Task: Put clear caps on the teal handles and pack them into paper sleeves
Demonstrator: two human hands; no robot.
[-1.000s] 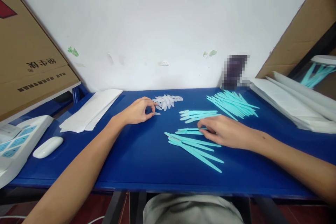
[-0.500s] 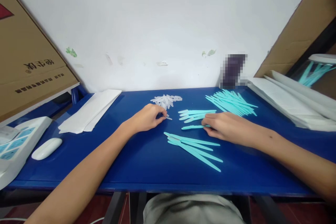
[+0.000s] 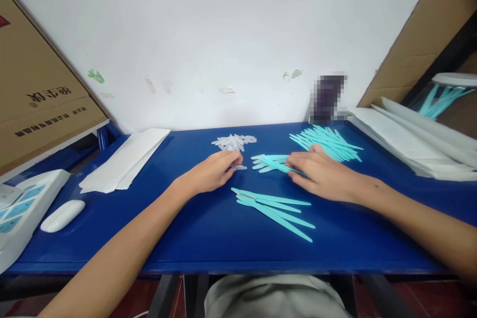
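My left hand [image 3: 216,171] rests on the blue table [image 3: 208,228], fingers pinched on a small clear plastic cap [image 3: 240,167], just in front of a heap of clear caps [image 3: 234,142]. My right hand [image 3: 316,174] holds a turquoise plastic stick [image 3: 278,165] by its end, the stick pointing left toward my left hand. It lies over a small row of turquoise sticks [image 3: 266,160]. Another group of turquoise sticks [image 3: 276,207] lies nearer to me, and a bigger pile [image 3: 331,143] sits at the back right.
White paper sleeves [image 3: 124,160] lie at the left, more white packets [image 3: 406,144] at the right. A white mouse [image 3: 62,215] and a white device [image 3: 18,208] sit at the far left. Cardboard boxes [image 3: 40,94] stand on both sides. A blurred dark object [image 3: 327,98] stands by the wall.
My left hand moved right with a clear cap. My right hand picked a turquoise stick off the table and carried it back toward the small row, bringing both hands closer together.
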